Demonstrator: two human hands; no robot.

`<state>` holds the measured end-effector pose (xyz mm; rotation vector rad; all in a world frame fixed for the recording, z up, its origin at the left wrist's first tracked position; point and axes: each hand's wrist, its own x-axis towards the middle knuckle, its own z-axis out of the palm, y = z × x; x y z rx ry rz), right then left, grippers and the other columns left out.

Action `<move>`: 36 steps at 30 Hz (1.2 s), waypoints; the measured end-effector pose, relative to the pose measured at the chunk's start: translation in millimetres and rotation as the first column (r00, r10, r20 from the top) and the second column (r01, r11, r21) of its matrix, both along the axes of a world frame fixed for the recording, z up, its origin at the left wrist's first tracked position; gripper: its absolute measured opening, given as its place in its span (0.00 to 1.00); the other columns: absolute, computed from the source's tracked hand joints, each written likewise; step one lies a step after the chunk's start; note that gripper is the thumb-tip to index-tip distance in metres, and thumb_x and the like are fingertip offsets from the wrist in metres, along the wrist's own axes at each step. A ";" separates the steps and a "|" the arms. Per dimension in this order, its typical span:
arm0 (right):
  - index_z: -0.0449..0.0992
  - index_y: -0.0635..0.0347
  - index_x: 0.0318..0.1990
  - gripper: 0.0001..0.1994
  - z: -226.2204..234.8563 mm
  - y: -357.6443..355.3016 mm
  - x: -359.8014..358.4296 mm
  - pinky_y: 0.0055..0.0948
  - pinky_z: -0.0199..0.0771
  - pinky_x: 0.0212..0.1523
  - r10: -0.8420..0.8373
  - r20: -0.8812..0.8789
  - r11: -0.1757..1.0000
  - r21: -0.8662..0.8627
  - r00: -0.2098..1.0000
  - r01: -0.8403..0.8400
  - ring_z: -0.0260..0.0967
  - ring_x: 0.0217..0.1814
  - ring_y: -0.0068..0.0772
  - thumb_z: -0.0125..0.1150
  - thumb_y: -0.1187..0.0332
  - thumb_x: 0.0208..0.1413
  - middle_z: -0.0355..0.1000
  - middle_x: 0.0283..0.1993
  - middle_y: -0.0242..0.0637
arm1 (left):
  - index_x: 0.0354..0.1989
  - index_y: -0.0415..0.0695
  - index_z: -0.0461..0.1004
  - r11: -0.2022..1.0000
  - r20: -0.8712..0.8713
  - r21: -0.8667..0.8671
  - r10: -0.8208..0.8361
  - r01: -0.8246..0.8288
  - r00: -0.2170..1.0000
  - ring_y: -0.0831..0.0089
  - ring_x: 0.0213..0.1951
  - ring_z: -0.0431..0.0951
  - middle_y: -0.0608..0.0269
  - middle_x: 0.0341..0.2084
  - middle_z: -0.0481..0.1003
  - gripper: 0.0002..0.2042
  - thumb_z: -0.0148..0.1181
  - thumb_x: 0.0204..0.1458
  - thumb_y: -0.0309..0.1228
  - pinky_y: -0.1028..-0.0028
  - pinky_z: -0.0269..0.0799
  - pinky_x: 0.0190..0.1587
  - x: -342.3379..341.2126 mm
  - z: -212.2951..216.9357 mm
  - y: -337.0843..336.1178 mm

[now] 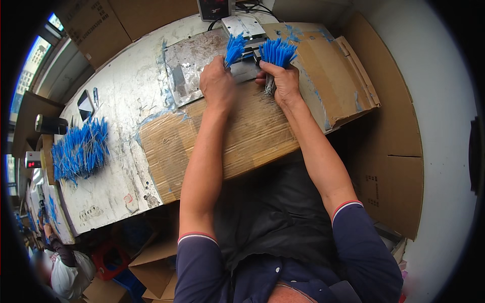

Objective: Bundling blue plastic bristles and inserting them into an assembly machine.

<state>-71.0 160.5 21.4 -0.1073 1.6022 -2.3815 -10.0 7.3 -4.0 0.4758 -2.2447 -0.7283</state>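
Note:
My right hand (285, 83) is closed around a thick bundle of thin wires (278, 52). Their blue ends fan out above the fist and pale strands hang below it. A smaller bunch of similar blue-ended wires (235, 49) stands at the fingertips of my left hand (217, 83), which is closed on it; the fingers are partly turned from view. Both hands are at the near side of a small metal machine (243, 28) with dark parts in its middle. Beneath my forearms lies a taped sheet of cardboard (252, 129).
A large pile of blue-ended wires (81, 150) lies on the white worktable (124, 184) at left, near a dark cylinder (50, 124) and a phone (86, 104). A cardboard box piece (336, 76) covers the right side. Another person (70, 267) works at lower left.

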 end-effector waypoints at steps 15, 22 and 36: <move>0.77 0.73 0.30 0.02 10.3 9.8 2.0 0.31 0.83 0.19 0.046 0.137 0.992 0.108 0.990 -0.061 0.76 0.21 0.34 0.64 0.82 0.47 0.75 0.26 0.45 | 0.40 0.43 0.76 0.992 0.064 -0.125 -0.015 0.023 0.998 0.51 0.40 0.78 0.50 0.32 0.78 0.09 0.60 0.50 0.26 0.55 0.71 0.43 2.3 6.2 5.8; 0.75 0.72 0.24 0.02 13.4 4.1 5.5 0.30 0.78 0.17 0.016 0.090 0.969 0.244 0.996 -0.038 0.76 0.21 0.34 0.62 0.82 0.46 0.74 0.23 0.43 | 0.39 0.43 0.76 0.989 0.081 -0.149 0.024 -0.012 0.996 0.50 0.38 0.78 0.51 0.31 0.78 0.08 0.60 0.49 0.25 0.55 0.72 0.41 1.1 4.5 4.1; 0.74 0.76 0.25 0.03 11.1 -22.0 -8.0 0.35 0.78 0.16 -0.109 0.037 0.911 0.404 0.993 0.085 0.74 0.18 0.39 0.62 0.83 0.45 0.73 0.22 0.50 | 0.39 0.41 0.76 0.987 -0.097 -0.064 0.139 -0.145 0.986 0.49 0.40 0.77 0.48 0.32 0.78 0.08 0.60 0.50 0.26 0.55 0.70 0.42 -1.3 -1.8 -4.3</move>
